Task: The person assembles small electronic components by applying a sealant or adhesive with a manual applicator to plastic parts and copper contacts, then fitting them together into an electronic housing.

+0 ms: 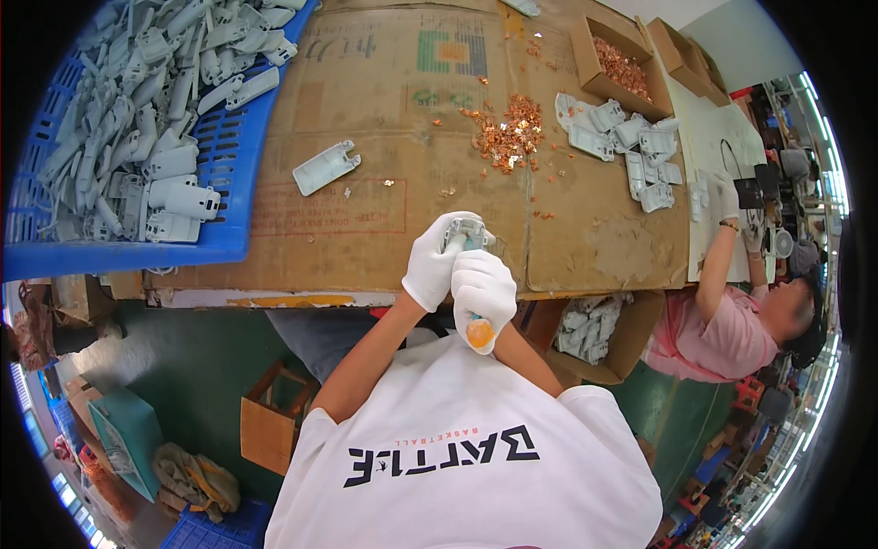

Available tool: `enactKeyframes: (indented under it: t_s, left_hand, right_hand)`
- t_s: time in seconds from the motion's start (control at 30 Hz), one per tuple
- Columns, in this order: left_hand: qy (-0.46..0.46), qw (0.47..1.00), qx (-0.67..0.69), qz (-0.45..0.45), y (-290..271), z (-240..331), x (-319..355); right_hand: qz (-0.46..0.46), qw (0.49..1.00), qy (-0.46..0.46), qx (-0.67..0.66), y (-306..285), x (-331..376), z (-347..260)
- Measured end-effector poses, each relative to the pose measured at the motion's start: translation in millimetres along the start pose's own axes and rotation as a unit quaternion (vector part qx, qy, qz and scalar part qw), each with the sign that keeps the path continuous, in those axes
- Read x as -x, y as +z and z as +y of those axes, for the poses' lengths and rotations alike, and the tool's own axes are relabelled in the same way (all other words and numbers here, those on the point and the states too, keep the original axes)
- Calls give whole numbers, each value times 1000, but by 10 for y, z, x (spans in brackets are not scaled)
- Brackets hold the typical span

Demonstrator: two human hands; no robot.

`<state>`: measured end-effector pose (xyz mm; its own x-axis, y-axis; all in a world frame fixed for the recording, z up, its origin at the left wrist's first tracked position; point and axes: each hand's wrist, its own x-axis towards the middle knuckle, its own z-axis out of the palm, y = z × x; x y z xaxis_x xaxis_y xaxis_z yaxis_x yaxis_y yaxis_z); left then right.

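Note:
Just over the table's front edge, my left hand (430,267) is closed around a white plastic housing (465,232). My right hand (484,291) makes a fist against it, wrapped round a tool with a blue-and-orange handle (479,332), shaped like a screwdriver's. The orange butt end points toward me, while the working end is hidden by my fingers and the housing. Both hands wear white gloves. On the cardboard ahead lies a single white housing (326,167). Beyond my hands, a loose heap of small copper-coloured pieces (508,135) is spread out.
A blue crate (224,240) heaped with housings stands at left. More housings (631,146) lie at right, near a carton (585,59) of copper pieces. A box (631,352) of white parts sits below the table edge. A co-worker in pink (709,334) works at the far right.

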<state>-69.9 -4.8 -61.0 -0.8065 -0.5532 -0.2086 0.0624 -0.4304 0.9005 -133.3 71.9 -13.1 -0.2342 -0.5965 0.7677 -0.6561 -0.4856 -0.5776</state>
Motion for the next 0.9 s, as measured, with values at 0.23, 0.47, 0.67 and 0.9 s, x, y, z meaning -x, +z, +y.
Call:
enactKeyframes:
  t_s: [0.23, 0.47, 0.67, 0.9]
  left_hand:
    - [-30, 996, 78, -26, 20, 106, 16]
    - [-28, 995, 93, -28, 35, 135, 22]
    - [12, 1000, -24, -7, -32, 2, -21]
    - [7, 1000, 10, -11, 14, 51, 33]
  right_hand:
    - [-36, 999, -32, -15, 18, 5, -15]
    - [-66, 997, -34, 12, -1, -13, 44]
    - [-6, 1000, -4, -20, 7, -69, 36]
    - [-32, 999, -23, -18, 11, -49, -15]
